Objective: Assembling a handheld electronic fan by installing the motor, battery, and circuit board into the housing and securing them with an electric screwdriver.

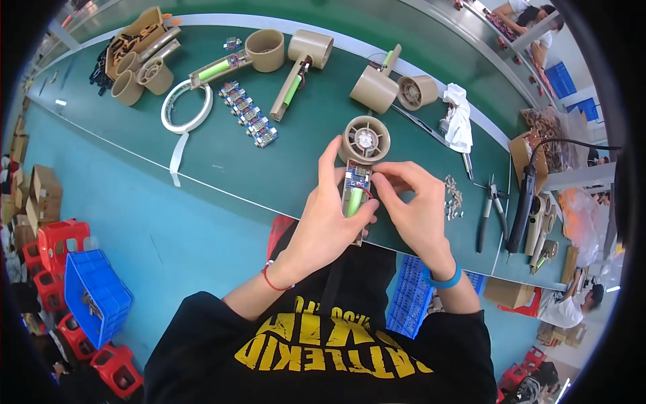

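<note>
A tan handheld fan [366, 139] with its handle opened lies at the table's front edge, its round head pointing away from me. Inside the handle sit a small blue circuit board [356, 178] with a digit display and a green battery cell [353, 202]. My left hand [319, 219] grips the handle from the left, thumb across the battery and index finger along the head. The thumb and index finger of my right hand [418, 209] close together at the board's right edge, near a red wire. Whether they pinch the board or a wire is hidden.
Farther back lie partly built fans [296, 84], a row of circuit boards [249, 114] and a white tape roll [166, 111]. To the right are tweezers [420, 124], a white cloth [458, 121], small loose pieces [453, 198], pliers [494, 202] and a corded black tool [521, 209].
</note>
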A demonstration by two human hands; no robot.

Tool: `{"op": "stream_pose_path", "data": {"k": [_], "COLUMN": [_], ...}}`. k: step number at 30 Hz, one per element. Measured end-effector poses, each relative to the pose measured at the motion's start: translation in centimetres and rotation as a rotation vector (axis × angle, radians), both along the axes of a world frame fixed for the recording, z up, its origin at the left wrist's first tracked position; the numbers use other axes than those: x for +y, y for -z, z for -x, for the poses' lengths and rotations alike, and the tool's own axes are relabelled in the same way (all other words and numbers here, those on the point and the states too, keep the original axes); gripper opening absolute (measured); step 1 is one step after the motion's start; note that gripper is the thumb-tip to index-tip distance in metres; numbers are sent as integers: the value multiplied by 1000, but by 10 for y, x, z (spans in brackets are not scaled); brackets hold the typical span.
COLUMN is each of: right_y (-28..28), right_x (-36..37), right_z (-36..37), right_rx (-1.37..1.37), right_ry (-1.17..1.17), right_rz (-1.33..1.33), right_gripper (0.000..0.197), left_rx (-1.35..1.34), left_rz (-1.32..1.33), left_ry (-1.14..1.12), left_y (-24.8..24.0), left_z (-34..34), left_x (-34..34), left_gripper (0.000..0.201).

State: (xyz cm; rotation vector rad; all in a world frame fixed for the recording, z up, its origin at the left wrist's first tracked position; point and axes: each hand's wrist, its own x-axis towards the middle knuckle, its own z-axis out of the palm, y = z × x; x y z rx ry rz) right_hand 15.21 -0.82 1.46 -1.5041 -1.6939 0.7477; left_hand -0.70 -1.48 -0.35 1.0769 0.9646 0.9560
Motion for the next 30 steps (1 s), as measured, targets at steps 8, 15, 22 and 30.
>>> {"op": "stream_pose_path", "data": {"k": [8,15,22,30], "right_y": [-2,-23,-30,-6], "right_x": [-7,0,-31,50], "right_z": [2,-101,-165,-91], "right_rx": [-51,-278,-540,-673], "right_ry": [-29,225,454,-4], "right_rz": [-70,-12,104,-325], "right_gripper": [15,15,18,25], "left_rx": [21,111,326,358], "left_rz": [-34,33,-105,-29], "left_ry": [-23,-13,26,12], "left_y": [9,-10,-6,-11], "left_z": [-6,7,14,13], "left_x": [-7,0,9,10], "left_gripper": [89,76,68,61]}}
